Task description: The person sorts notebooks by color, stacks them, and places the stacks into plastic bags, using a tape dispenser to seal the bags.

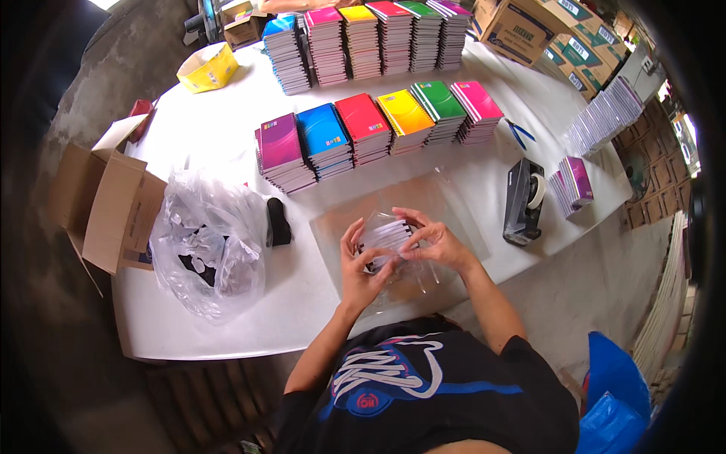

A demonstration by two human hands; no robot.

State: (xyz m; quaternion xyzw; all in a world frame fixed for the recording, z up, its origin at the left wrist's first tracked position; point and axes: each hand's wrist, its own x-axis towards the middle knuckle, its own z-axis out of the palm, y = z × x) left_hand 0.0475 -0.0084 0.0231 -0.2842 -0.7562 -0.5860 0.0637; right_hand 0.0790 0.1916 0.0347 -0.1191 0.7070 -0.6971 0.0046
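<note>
Near the table's front edge I hold a small bundle of spiral notebooks [387, 236] wrapped in a clear plastic bag, its white page edges and black spiral bindings showing through. My left hand [361, 266] is closed round the bundle's left side, with fingers curled and thumb pressed near its front. On the other side, my right hand [440, 244] pinches the bag's plastic over the bundle. Beneath both hands lies a flat pile of clear plastic bags [340, 227], partly hidden by them.
Beyond my hands stand two rows of coloured spiral notebook stacks [364, 125]. At right are a black tape dispenser [522, 200], blue-handled pliers [520, 135] and wrapped notebooks [575, 181]. At left lie a crumpled plastic bag [208, 242], a black object [278, 222] and an open carton [113, 204].
</note>
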